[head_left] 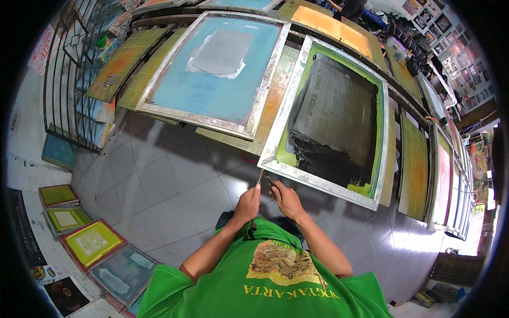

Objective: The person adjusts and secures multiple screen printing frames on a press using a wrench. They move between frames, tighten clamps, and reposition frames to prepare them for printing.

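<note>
Just below the near corner of a silver screen-printing frame [339,185] with black ink on its green mesh, my two hands work close together. My left hand [247,205] is closed round a thin tool [260,177], its slim shaft pointing up at the frame corner and a dark handle-like end showing below the fist. My right hand [287,201], beside it, pinches a small dark, thin thing [269,180] too small to name. Left of the inked frame lies a second screen-printing frame [197,120] with blue mesh and a grey patch.
Yellow-green print boards [412,159] stand along the racks. A black metal grille [69,79] is at the left. Several small screens [93,244] lean by the left wall above a grey tiled floor [180,185]. Part of another person [351,8] shows at the far top.
</note>
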Demonstrator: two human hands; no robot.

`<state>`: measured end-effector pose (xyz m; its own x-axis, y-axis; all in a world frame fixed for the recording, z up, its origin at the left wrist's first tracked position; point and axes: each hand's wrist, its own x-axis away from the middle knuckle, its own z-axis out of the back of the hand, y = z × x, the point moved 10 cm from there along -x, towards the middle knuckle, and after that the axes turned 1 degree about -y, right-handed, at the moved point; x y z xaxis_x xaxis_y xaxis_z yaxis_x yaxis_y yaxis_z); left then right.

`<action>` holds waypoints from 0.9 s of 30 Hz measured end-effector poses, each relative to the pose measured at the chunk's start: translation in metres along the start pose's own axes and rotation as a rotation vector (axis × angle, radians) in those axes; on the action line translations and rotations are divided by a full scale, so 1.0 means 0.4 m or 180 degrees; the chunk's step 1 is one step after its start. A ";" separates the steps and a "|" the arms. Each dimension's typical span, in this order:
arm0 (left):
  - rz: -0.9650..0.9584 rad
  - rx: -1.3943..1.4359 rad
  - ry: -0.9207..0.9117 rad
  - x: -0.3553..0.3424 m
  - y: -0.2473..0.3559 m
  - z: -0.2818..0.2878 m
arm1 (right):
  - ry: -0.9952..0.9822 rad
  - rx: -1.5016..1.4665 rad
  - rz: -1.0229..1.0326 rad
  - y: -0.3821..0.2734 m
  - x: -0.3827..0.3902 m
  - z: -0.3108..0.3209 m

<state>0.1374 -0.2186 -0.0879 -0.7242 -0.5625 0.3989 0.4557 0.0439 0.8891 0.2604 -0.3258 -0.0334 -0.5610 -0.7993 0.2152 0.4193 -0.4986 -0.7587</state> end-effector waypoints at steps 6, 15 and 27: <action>-0.0190 -0.0287 0.0364 0.004 0.013 0.008 | 0.0355 -0.0329 0.0115 0.020 -0.069 -0.051; -0.0270 -0.0583 0.0383 0.028 0.067 0.017 | 0.0695 -0.0069 0.0432 0.061 -0.081 -0.064; -0.0411 -0.0843 0.0508 0.033 0.084 0.022 | 0.0724 0.1714 0.0409 -0.092 -0.038 0.061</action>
<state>0.1387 -0.2171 -0.0508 -0.7041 -0.6725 0.2278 0.4992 -0.2407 0.8324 0.2710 -0.3035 0.0062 -0.5957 -0.8022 -0.0397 0.7633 -0.5501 -0.3388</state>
